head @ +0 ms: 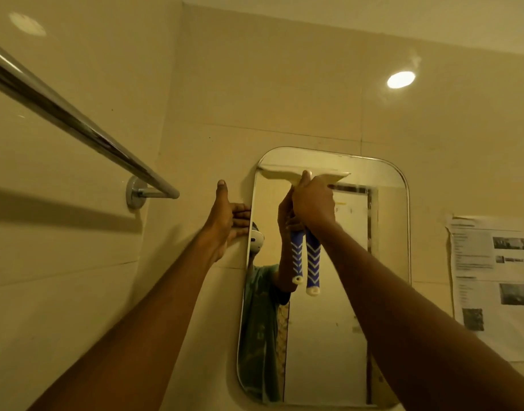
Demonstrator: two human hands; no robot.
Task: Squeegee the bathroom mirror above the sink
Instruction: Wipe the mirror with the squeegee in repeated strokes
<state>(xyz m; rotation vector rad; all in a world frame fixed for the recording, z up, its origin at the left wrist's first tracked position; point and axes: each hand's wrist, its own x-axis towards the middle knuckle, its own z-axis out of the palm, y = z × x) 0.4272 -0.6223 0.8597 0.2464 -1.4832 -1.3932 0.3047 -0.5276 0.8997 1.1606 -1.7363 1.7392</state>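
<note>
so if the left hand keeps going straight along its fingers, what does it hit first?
The left hand points right along the wall, its fingertips already at the mirror left edge. That edge comes first; actual contact is unclear from this view.

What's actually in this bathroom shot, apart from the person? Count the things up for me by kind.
Squeegee: 1, held against the mirror (the second one is its reflection)
Mirror: 1
Towel rail: 1
Printed paper sheet on the wall: 1
Ceiling light: 1
Total: 5
</note>
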